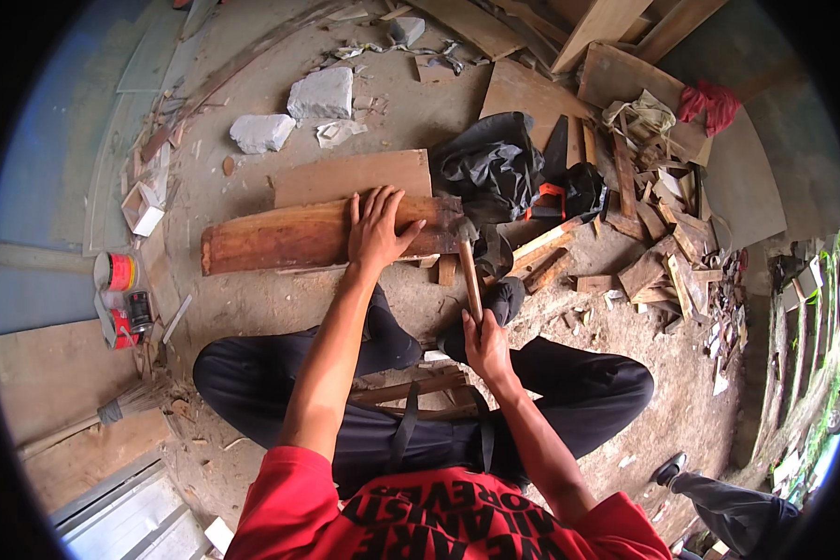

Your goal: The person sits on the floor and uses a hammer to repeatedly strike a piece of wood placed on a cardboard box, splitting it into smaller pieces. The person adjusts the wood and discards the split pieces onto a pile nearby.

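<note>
A reddish-brown wooden plank (280, 239) lies crosswise in front of me, its right end dark and rough. My left hand (379, 229) presses flat on it, right of the middle, with fingers spread. In my right hand (488, 347) is the wooden handle of a hammer (473, 280), fingers wrapped round its lower part. The hammer's metal head is up at the plank's right end; whether it touches the wood I cannot tell. Behind the plank lies a lighter flat board (355, 177). Small wood pieces show beneath the plank's front edge.
A black plastic bag (490, 163) and an orange-handled tool (546, 201) lie beyond the plank's right end. Scrap wood (658, 261) is heaped at the right. White blocks (321, 93) sit at the far left, red cans (117, 272) at the left. Another person's leg (733, 509) shows lower right.
</note>
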A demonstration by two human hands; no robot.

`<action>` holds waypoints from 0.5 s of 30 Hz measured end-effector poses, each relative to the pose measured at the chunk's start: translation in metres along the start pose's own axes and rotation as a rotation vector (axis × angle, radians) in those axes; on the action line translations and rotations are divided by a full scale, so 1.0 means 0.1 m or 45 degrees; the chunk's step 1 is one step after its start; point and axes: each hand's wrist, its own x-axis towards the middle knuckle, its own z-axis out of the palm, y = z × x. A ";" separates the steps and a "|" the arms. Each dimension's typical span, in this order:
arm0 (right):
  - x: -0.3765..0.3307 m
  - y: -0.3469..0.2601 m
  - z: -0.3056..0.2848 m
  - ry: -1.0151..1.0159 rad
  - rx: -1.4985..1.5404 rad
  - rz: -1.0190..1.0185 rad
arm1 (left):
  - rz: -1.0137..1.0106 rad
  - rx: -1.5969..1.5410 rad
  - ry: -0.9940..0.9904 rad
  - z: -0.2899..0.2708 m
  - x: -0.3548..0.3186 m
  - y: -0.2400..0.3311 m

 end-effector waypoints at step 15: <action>0.17 -0.10 -0.06 -0.071 0.024 0.130 | 0.116 0.033 -0.156 -0.02 0.09 -0.11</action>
